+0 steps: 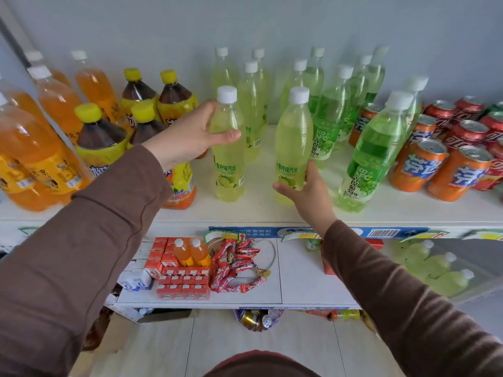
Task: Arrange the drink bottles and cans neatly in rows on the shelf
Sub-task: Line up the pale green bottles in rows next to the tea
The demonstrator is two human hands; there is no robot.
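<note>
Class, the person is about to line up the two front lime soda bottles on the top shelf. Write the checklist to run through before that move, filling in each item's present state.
1. Left hand grips the left lime bottle near its shoulder: ok.
2. Right hand holds the right lime bottle low on its label: ok.
3. Both bottles upright, caps on: ok.
4. Bare shelf in front for shifting: ok.
5. Both labels facing forward: ok.
6. Gap to the green grape bottle on the right: cannot tell.
</note>
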